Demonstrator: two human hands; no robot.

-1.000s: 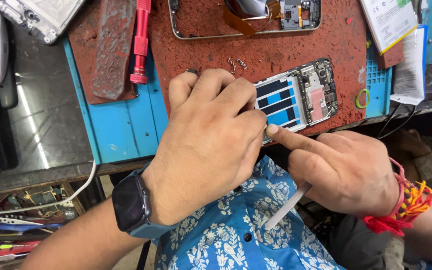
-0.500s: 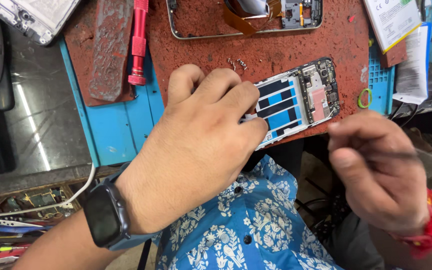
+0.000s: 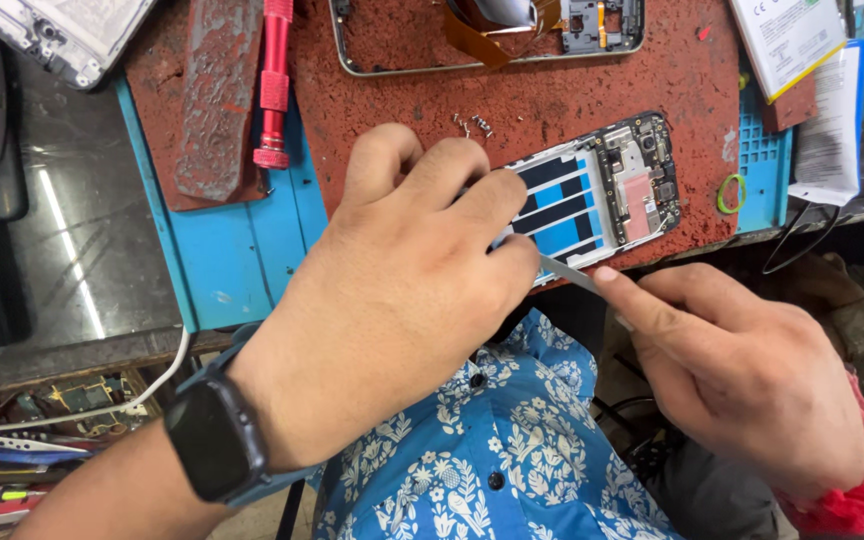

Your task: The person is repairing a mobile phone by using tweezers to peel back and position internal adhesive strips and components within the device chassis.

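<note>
Left hand (image 3: 402,300) lies curled over the opened phone (image 3: 592,195); right hand (image 3: 742,370) pinches a thin metal tool (image 3: 567,272).

A dark glossy bench top (image 3: 62,250) catches streaks of light

We see a white rectangular yellow-edged labelled pack (image 3: 787,35) up right of the opened blue-striped phone (image 3: 592,195).
</note>
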